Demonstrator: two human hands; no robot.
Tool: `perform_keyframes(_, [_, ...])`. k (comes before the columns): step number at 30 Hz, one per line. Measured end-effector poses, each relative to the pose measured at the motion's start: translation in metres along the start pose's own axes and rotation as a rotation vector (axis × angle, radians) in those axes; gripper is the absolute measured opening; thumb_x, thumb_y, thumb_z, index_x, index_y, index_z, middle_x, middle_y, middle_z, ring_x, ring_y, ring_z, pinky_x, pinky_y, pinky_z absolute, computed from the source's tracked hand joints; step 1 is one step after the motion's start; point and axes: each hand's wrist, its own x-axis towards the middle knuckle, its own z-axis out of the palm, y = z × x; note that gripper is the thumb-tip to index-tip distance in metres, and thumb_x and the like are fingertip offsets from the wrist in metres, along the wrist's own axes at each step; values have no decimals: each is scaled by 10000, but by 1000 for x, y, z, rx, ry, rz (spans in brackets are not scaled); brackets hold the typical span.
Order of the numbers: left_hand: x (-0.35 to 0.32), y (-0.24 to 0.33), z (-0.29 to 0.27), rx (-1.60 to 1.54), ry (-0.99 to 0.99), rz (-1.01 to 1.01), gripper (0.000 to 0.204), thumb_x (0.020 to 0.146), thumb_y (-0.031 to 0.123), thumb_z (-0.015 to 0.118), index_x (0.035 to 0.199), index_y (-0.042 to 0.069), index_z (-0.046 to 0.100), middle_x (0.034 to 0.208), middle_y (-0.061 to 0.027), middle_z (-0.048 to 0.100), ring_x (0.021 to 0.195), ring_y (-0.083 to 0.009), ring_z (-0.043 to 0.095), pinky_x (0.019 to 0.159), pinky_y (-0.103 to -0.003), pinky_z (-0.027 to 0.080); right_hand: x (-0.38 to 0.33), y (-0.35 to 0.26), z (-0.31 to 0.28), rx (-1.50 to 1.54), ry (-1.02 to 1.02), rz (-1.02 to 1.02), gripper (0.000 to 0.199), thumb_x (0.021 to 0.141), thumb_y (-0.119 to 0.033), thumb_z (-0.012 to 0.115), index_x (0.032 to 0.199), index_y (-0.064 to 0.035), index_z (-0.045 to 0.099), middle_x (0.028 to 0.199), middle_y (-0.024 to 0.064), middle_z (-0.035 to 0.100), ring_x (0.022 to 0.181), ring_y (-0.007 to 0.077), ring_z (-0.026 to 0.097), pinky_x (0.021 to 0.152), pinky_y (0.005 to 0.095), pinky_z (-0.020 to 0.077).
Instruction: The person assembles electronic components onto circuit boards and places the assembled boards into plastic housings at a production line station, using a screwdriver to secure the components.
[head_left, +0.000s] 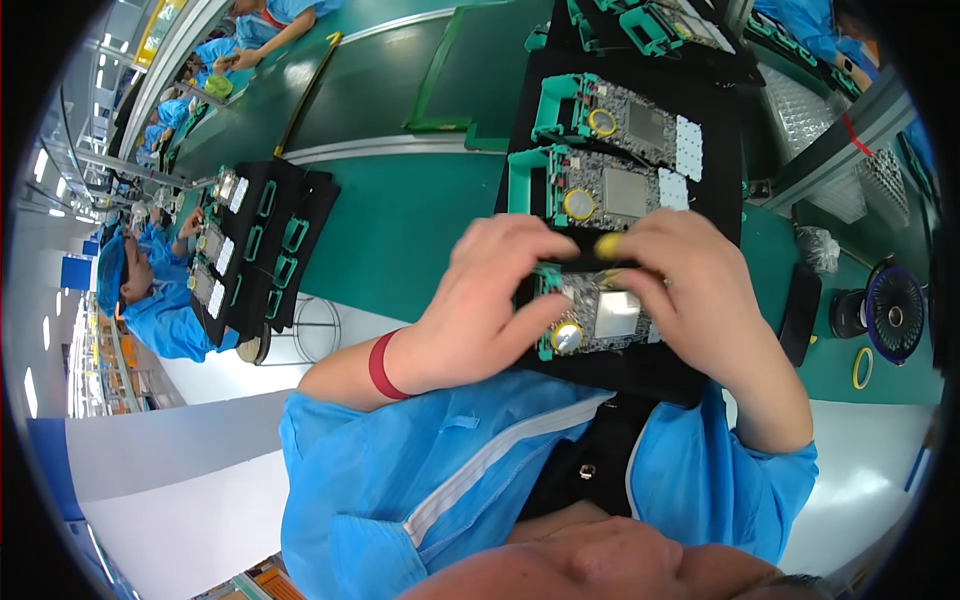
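While the circuit board (598,315) in its teal frame lies on the black tray (640,372) near the body, it is gripped at its left edge by the left hand (480,305). A yellow-handled tool (607,245) is pinched in the right hand (700,290). Fastening or fitting work seems underway; steady alignment is required next.

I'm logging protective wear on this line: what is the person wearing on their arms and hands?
Both hands are bare, no gloves: left hand, right hand. A dark red wristband circles the left wrist. Short bright blue smock sleeves leave the forearms uncovered.
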Motion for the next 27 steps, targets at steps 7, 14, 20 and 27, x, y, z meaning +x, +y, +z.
perform_keyframes(7, [-64,-66,25,-202,45,-286,699,931,175,524,1527,-43,232,1573,-243,253,1470,-398,210,1205,-457,143,-103,77,2,384,232,761,539,774,-72,773,1258,14,550,819,47,586,760,107,557,698,255,481])
perform_keyframes(14, [-52,-56,19,-474,26,-273,785,1012,432,462,1554,-43,150,1626,-207,165,1509,-319,126,1210,-413,116,-80,53,-2,1145,336,610,602,878,-73,630,1420,44,396,1201,104,624,1046,136,599,915,254,465])
perform_keyframes(20, [-65,-39,-18,-1235,250,-221,1223,759,878,480,1543,-21,214,1546,-219,349,1387,-367,391,1134,-495,352,-36,28,0,1407,167,495,670,885,-113,627,1475,31,345,1423,150,508,1275,225,523,1094,360,399])
perform_keyframes(27, [-129,-89,-37,-1021,936,-214,656,905,360,653,1411,-7,454,1379,-188,549,1233,-345,554,1072,-513,425,68,-26,63,1283,156,139,453,958,-199,619,1320,28,467,1169,117,640,989,175,623,885,316,511])
